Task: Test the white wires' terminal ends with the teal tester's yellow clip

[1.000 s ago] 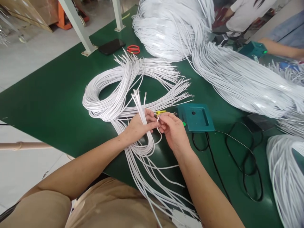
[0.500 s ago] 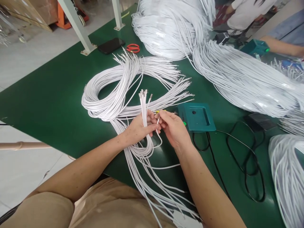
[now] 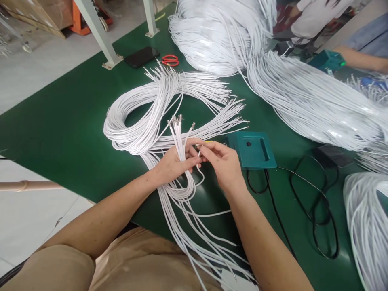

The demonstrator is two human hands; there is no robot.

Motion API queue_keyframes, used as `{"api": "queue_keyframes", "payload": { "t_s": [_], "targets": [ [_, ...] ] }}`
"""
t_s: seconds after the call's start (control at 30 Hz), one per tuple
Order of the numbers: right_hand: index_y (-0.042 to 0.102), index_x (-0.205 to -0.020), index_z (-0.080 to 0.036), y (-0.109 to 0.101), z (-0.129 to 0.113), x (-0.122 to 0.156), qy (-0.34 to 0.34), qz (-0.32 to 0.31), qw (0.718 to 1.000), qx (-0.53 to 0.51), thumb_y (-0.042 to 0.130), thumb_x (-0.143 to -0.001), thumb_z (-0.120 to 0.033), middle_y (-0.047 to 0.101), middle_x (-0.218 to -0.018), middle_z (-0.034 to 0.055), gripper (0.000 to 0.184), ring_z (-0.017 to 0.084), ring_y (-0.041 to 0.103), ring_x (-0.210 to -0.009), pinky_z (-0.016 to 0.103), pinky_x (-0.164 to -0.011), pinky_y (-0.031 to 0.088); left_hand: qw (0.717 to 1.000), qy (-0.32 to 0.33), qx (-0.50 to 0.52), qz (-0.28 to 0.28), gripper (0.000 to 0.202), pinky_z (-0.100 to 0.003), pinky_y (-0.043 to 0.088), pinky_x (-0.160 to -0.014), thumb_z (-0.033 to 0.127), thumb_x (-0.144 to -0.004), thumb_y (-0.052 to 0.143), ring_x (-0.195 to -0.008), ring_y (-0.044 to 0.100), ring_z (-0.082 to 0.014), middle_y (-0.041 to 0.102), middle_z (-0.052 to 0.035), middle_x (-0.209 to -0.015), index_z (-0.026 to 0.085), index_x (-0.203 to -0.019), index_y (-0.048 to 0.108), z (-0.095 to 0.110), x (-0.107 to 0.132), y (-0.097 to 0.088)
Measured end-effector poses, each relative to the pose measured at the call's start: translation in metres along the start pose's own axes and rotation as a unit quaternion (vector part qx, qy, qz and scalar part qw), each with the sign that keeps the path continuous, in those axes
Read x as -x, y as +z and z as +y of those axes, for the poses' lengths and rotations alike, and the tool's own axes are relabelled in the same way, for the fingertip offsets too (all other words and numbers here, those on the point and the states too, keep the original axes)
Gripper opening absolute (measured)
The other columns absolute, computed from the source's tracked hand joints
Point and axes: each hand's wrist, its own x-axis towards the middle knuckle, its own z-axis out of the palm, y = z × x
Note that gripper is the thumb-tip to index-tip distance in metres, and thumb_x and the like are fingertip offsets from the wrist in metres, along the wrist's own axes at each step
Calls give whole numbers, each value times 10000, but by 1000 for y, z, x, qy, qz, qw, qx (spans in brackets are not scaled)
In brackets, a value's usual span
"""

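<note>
My left hand (image 3: pixel 177 161) is closed around a small bunch of white wires (image 3: pixel 179 141), whose metal-tipped ends stand up above the thumb. Below the palm the wires loop and trail toward my lap. Pinched between the fingertips of my right hand (image 3: pixel 222 161) is the end of a single white wire (image 3: pixel 200 173), close beside the left fingers. The fingers hide the tip of that wire. Just beyond the right hand sits a teal device (image 3: pixel 256 149), and a bit of something yellow shows behind the fingertips.
A coiled bundle of white wires (image 3: pixel 130 121) lies ahead on the green table (image 3: pixel 60 117). Red-handled scissors (image 3: pixel 170 60) and a black phone (image 3: pixel 142 57) are behind it. Large wire heaps (image 3: pixel 315 97) fill the right side. Black cables (image 3: pixel 329 218) snake nearby. Another person's arm (image 3: pixel 360 60) shows far right.
The wire ends in my left hand have tipped left and fanned out a little. My right fingers have shifted slightly, still pinching the single wire.
</note>
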Motion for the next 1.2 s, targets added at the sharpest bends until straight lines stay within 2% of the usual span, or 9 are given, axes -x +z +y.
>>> {"api": "queue_keyframes", "payload": {
  "t_s": [0.1, 0.13, 0.2, 0.3, 0.4, 0.5, 0.67, 1.0, 1.2],
  "targets": [
    [625, -729, -202, -1, 2, 2, -93, 22, 980, 174, 582, -851, -283, 642, -746, 14, 153, 151, 570, -672, 303, -684, 463, 1000, -13, 6, 3, 439, -208, 466, -550, 282, -802, 682, -584, 584, -95, 610, 13, -710, 177, -1210, 557, 0, -1, -2],
    [603, -718, -205, 0, 3, 3, -139, 38, 957, 251, 533, -883, -267, 630, -746, 25, 190, 159, 565, -689, 305, -689, 449, 1000, -22, 17, 2, 443, -210, 463, -552, 271, -797, 685, -569, 574, -90, 612, 16, -703, 173, -1210, 555, 0, -2, -3],
    [580, -727, -209, 0, 7, 4, -225, 68, 886, 401, 440, -932, -248, 610, -763, 54, 251, 181, 549, -723, 315, -689, 418, 998, -43, 49, -1, 434, -213, 452, -554, 259, -789, 687, -552, 559, -84, 620, 17, -695, 170, -1195, 563, 0, -3, -4],
    [592, -774, -206, -2, 10, 3, -291, 63, 780, 551, 347, -970, -244, 600, -778, 86, 316, 212, 534, -747, 336, -689, 384, 994, -70, 85, 4, 413, -211, 437, -544, 250, -771, 692, -586, 574, -98, 624, 11, -692, 164, -1158, 580, -2, -6, -7],
    [625, -910, -195, -12, 4, -3, -306, 43, 731, 609, 367, -969, -263, 645, -883, 106, 273, 251, 555, -851, 367, -757, 378, 996, -70, 38, 36, 434, -210, 451, -554, 221, -756, 690, -612, 590, -105, 628, 14, -691, 156, -1165, 557, -3, -10, -9],
    [620, -1011, -175, -27, -5, -13, -285, 23, 717, 636, 449, -930, -244, 681, -992, 123, 202, 291, 561, -946, 412, -871, 363, 996, -68, -35, 52, 452, -212, 473, -570, 213, -766, 674, -588, 583, -93, 645, 13, -707, 145, -1186, 523, -3, -14, -10],
    [621, -850, -173, -39, -10, -23, -252, -56, 703, 663, 503, -876, -161, 710, -833, 91, 121, 258, 583, -833, 426, -956, 329, 991, -77, -87, 61, 450, -211, 485, -551, 213, -768, 654, -583, 596, -100, 655, 11, -711, 138, -1187, 509, -1, -16, -8],
    [596, -765, -189, -37, -7, -27, -262, -39, 714, 648, 487, -783, -33, 661, -725, 55, 191, 241, 497, -825, 362, -830, 327, 979, -66, -163, 107, 439, -264, 515, -573, 253, -753, 660, -563, 634, -138, 692, 14, -706, 189, -1172, 546, -17, -19, -11],
    [613, -761, -184, -38, -4, -28, -275, -12, 707, 651, 467, -782, -35, 594, -675, 57, 210, 229, 481, -783, 348, -816, 334, 960, -63, -250, 113, 403, -313, 518, -684, 300, -771, 642, -553, 642, -143, 718, 24, -728, 195, -1154, 571, -12, -18, -10]
  ]
}}
